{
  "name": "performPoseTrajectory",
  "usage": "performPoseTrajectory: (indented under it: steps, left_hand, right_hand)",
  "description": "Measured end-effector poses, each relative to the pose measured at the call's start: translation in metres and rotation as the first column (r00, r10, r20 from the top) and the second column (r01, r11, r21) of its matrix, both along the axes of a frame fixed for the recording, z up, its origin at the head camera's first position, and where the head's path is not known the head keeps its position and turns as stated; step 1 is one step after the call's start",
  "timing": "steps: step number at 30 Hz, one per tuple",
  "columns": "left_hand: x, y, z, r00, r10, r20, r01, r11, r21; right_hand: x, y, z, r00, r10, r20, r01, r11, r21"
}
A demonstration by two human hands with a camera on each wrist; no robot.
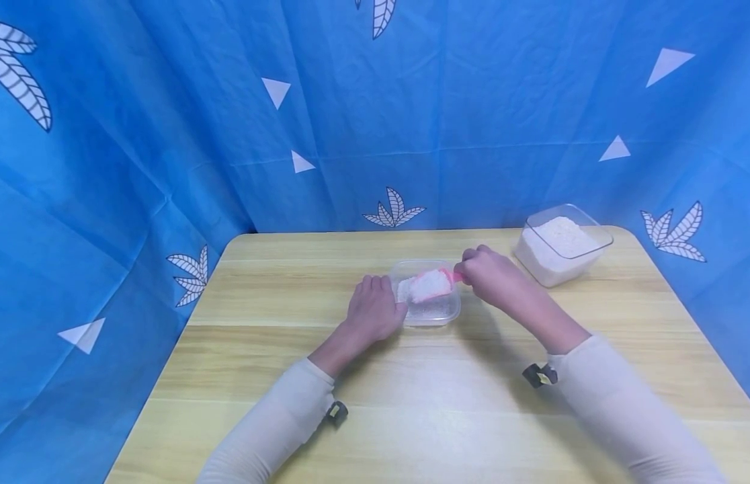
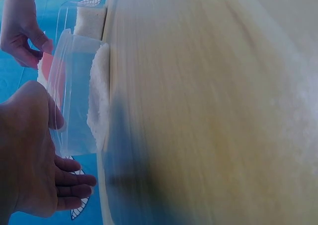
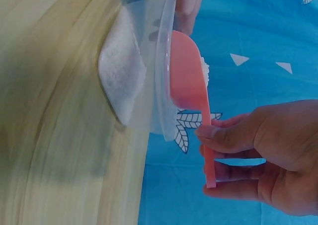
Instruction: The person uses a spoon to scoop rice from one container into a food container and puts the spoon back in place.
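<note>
My right hand (image 1: 486,272) grips the handle of a pink scoop (image 3: 186,73), thumb on one side and fingers on the other. The scoop is heaped with white grainy stuff (image 1: 431,286) that looks like rice, and its bowl is just above the rim of a clear plastic container (image 1: 435,321). Inside the container lies a layer of the same white stuff (image 3: 119,68). At the container's left side my left hand (image 1: 377,308) steadies it, thumb against the wall by the rim. The other fingers (image 2: 74,179) of this hand stretch out loosely.
A larger clear square bin (image 1: 547,269), filled well up with white grains, stands at the table's back right corner. The wooden table (image 1: 278,282) ends at a blue patterned curtain (image 1: 363,114) behind and at both sides.
</note>
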State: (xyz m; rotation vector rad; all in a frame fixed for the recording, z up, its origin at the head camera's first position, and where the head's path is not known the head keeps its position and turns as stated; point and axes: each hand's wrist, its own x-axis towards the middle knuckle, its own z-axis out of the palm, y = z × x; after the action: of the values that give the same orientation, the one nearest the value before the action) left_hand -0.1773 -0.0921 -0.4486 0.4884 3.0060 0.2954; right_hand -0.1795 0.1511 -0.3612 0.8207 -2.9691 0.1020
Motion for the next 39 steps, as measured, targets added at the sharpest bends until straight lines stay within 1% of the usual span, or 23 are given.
performPoseTrajectory:
  steps: [5,8,16,21,30,39]
  left_hand:
    - [0.000,0.000,-0.002,1.000,0.001,-0.003,-0.001,1.000,0.003]
    - [0.000,0.000,-0.003,1.000,0.002,-0.005,-0.002,1.000,0.004]
    - [0.000,0.001,-0.002,1.000,-0.001,-0.005,0.001,1.000,-0.002]
    - [0.001,0.000,-0.001,1.000,-0.006,-0.016,0.006,1.000,-0.001]
    - [0.000,0.001,-0.001,1.000,-0.003,-0.010,0.003,1.000,0.000]
    - [-0.001,0.001,-0.001,1.000,-0.005,-0.008,0.005,1.000,-0.008]
  right_hand:
    - [0.002,-0.003,-0.003,1.000,-0.009,0.005,0.009,1.000,0.001]
    - [0.003,-0.005,-0.006,1.000,-0.012,-0.007,0.012,1.000,0.004]
    - [0.007,-0.010,-0.008,0.999,-0.037,-0.030,0.038,0.999,0.037]
    - [0.008,-0.010,-0.011,0.997,-0.039,-0.063,0.042,0.998,0.047]
    - [0.010,-0.013,-0.011,0.990,-0.022,-0.138,0.033,0.997,0.077]
    - [0.010,-0.012,-0.011,0.987,-0.023,-0.161,0.039,0.994,0.102]
